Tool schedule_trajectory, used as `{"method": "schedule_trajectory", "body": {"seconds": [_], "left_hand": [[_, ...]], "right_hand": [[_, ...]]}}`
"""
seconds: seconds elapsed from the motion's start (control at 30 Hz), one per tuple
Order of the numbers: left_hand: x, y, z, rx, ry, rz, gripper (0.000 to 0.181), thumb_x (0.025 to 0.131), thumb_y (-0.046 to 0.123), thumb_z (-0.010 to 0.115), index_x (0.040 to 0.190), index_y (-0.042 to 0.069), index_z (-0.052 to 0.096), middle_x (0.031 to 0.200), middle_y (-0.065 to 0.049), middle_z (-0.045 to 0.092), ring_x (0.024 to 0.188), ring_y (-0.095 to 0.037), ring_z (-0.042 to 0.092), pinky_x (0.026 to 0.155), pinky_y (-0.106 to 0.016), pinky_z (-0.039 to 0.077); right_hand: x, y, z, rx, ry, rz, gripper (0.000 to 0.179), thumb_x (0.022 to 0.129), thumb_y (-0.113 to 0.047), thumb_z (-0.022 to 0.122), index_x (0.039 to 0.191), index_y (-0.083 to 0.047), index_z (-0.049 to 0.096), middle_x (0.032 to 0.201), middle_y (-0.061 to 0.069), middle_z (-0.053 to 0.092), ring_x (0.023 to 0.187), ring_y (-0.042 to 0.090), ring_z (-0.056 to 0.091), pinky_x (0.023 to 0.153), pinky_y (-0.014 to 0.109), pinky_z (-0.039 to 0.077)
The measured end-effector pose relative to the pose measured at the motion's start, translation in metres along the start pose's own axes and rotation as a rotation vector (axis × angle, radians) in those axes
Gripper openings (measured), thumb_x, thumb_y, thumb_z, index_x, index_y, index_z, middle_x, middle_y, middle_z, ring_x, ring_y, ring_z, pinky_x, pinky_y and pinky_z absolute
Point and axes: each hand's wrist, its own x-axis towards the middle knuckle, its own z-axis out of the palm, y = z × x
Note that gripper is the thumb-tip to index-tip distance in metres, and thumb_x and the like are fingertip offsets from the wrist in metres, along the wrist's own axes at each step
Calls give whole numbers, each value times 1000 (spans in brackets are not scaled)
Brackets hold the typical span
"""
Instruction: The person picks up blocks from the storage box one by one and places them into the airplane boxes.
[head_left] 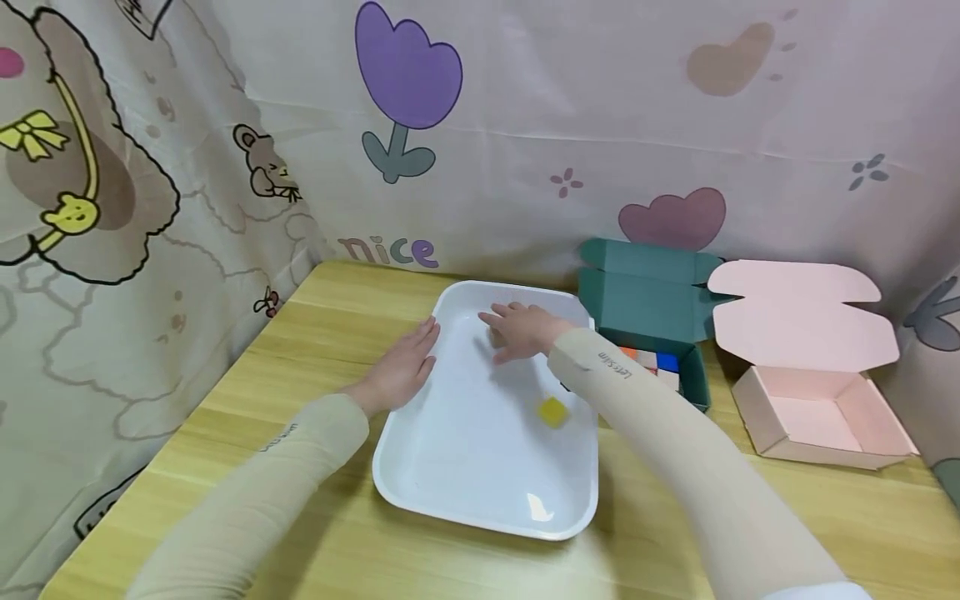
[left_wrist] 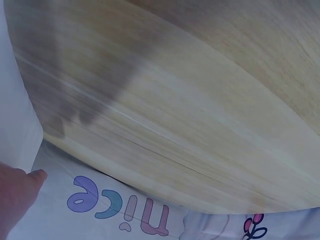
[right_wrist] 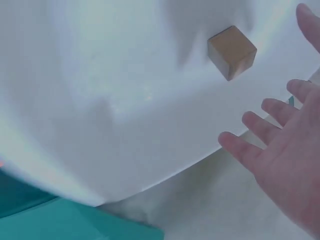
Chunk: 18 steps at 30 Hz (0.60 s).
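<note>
My left hand (head_left: 399, 367) lies along the left rim of a white tray (head_left: 465, 467), fingers straight against its edge. In the left wrist view only part of that hand (left_wrist: 17, 195) shows, beside the tray's wall. Over the far part of the tray, my right hand (head_left: 523, 329) has its fingers spread and holds nothing. A brown wooden-looking cube (right_wrist: 232, 52) sits on the tray floor near those fingers; the hand partly covers it in the head view. Nearer to me, a yellow cube (head_left: 553, 412) shows blurred in the tray.
Right of the tray stands a green box (head_left: 697, 379), lid up, with several coloured cubes (head_left: 667, 362) inside. Beside it is a pink box (head_left: 825, 417), also with its lid up. A printed cloth (head_left: 517, 92) hangs behind the wooden table (head_left: 300, 350).
</note>
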Motion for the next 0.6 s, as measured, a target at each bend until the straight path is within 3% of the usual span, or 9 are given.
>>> {"method": "schedule_trajectory", "body": {"seconds": [0.2,0.33,0.5,0.6], "left_hand": [[2,1,1,-28,6,-1,54,99,13,39,145,-9,20,155,-23,14,142,-37,18,118,-53,22],[2,3,0,-36,-5,-7,54,99,13,38,145,-8,19,155,-22,12,143,-37,17,118,-53,21],[2,3,-1,-41,-17,-19,54,100,13,38,145,-8,18,155,-22,11,143,-37,15,118,-53,20],[1,1,0,-40,-22,-25,55,100,14,38,146,-8,18,156,-21,11,143,-36,15,119,-52,19]], "right_hand": [[12,1,3,-40,-17,8,69,90,-33,61,149,-20,27,152,9,31,136,30,34,115,44,33],[12,3,3,-42,-20,-19,51,92,-24,58,140,-15,44,132,10,51,118,27,49,106,39,43],[14,5,7,-18,13,-60,24,94,-12,53,116,-9,62,101,9,56,89,21,51,87,30,49],[17,5,9,17,45,-63,17,90,-3,50,98,-4,66,86,6,49,79,19,44,71,25,41]]}}
